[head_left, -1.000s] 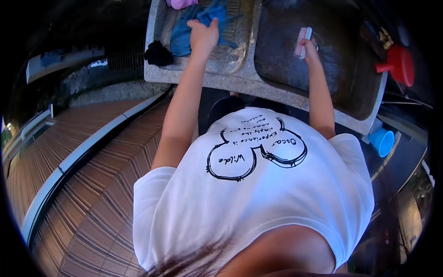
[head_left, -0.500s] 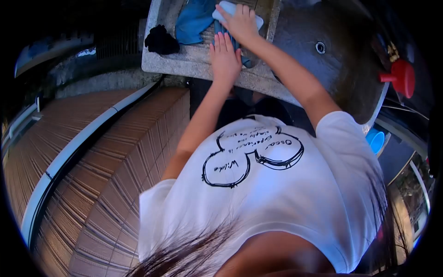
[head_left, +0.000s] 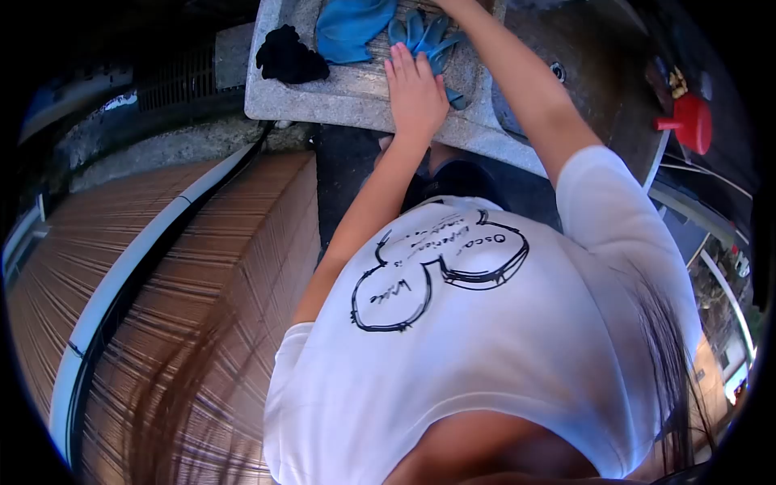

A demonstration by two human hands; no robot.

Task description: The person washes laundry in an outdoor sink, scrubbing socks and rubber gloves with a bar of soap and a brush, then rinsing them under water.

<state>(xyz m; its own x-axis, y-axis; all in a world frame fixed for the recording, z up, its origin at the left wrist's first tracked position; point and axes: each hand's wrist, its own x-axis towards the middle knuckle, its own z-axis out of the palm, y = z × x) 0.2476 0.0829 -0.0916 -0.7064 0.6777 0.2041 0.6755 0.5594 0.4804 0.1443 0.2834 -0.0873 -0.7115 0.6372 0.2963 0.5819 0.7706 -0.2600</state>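
My left hand (head_left: 417, 95) lies flat, fingers stretched, on a blue rubber glove (head_left: 427, 39) spread over the ridged part of the stone sink (head_left: 315, 105). The glove's fingers point away beyond my hand, and a bit of its cuff shows beside the wrist side. My right forearm reaches over the sink to the top edge of the view; the right hand and whatever it holds are out of frame. Left of the glove lies a blue cloth-like item (head_left: 349, 31), and beside that a bundled black cloth (head_left: 289, 56).
A darker basin with a drain (head_left: 558, 71) is to the right. Past it is a red dipper (head_left: 692, 123). A pale pipe (head_left: 121, 275) curves along brown tiling (head_left: 242, 234) at the left. Loose hair hangs blurred at both sides.
My right hand took the brush from the basin to the glove, then moved forward out of view. My left hand went from lifting blue material to pressing on the glove.
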